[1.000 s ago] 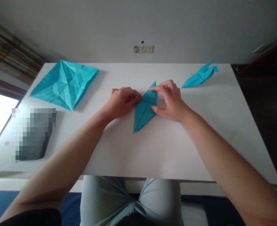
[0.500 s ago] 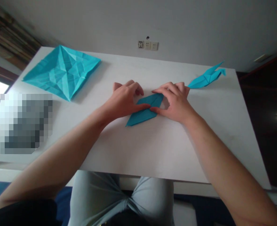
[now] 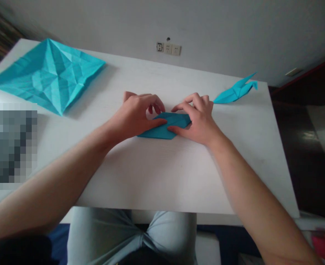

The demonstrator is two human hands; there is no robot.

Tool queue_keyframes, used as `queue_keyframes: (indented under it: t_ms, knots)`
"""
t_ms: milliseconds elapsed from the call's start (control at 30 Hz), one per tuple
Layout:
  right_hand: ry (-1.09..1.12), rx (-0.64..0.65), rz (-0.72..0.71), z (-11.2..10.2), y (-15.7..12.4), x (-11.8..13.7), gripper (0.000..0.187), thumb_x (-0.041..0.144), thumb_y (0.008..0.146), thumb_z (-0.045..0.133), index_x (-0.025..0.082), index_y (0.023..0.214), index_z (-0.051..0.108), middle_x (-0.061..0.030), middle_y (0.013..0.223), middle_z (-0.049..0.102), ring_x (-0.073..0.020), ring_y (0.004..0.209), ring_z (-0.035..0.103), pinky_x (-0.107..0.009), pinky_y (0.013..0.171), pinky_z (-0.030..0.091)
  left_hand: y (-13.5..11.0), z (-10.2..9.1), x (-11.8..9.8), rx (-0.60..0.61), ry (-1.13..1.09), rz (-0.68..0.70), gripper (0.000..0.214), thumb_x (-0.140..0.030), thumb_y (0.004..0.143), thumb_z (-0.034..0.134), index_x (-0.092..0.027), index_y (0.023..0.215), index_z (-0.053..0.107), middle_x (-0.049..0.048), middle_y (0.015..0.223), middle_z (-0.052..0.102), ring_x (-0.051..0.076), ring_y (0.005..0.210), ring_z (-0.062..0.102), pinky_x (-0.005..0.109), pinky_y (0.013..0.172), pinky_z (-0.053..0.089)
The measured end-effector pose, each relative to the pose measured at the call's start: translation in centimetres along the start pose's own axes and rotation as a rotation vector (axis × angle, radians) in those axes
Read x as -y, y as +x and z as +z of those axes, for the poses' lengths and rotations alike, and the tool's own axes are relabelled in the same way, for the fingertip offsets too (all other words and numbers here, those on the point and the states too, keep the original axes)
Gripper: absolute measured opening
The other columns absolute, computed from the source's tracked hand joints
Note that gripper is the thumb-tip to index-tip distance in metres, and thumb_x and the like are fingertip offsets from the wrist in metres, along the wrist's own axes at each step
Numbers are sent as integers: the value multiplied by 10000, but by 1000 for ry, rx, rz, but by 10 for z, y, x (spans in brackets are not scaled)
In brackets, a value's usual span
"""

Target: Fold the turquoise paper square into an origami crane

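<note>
A folded piece of blue paper (image 3: 158, 133) lies at the middle of the white table, its long side running roughly left to right. My left hand (image 3: 138, 112) has its thumb flat on the paper's left part, with the fingers curled at the far edge. From the other side, my right hand (image 3: 202, 119) grips the paper's right end, thumb on top and fingers bent along the back edge. The two thumbs point at each other with a small gap between them. The paper's outer ends are partly hidden by the hands.
A large creased blue sheet (image 3: 54, 79) is spread out at the back left. To the back right stands a folded paper bird (image 3: 235, 92). A blurred-out grey object (image 3: 7, 147) is at the left edge. Wall sockets (image 3: 168, 48) sit behind the white table (image 3: 151, 176).
The folded paper has turned, so its near edge now lies almost level instead of slanting. Both hands have moved with it, still touching it. My view has shifted a little.
</note>
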State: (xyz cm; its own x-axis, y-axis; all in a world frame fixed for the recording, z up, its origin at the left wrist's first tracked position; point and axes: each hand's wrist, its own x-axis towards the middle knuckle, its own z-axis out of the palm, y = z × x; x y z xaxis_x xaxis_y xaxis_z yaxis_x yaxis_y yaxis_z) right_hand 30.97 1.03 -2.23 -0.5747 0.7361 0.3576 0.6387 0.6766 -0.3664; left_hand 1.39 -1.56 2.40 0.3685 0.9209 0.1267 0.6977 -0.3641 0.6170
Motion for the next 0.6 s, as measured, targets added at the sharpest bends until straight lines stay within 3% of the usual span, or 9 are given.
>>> queue_keyframes:
  t_ms: [133,233,500,600]
  knots:
    - [28,55,21,-6,3,4,292,509,1177,872,315,1394,843,-169,1389,745,-504,1373,648,-734,1217,536,2,6,-2,-38,-2,67,212,-505,1114,829,-301,1107,888,19,1161,956,265,1033,854,543,1213,571]
    - [54,69,19,-10,6,5,184,377,1219,748,330,1327,889,-141,1322,743,-453,1311,663,-677,1195,523,1,10,-6,-25,44,108,202,-418,1105,789,-275,1101,931,44,1160,948,274,1053,867,542,1239,541]
    - [150,123,29,-19,8,7,199,227,1132,725,301,1224,884,-76,1153,810,-349,1135,727,-563,1164,438,-2,2,-5,93,118,244,291,-578,1155,826,-338,1123,986,45,1222,971,333,1222,899,565,1319,519]
    - [180,126,26,-22,8,6,239,222,1097,716,303,1260,872,-51,1102,826,-323,1077,722,-532,1148,429,-2,-1,0,90,157,327,282,-566,1166,823,-342,1170,994,46,1223,971,320,1211,900,547,1276,550]
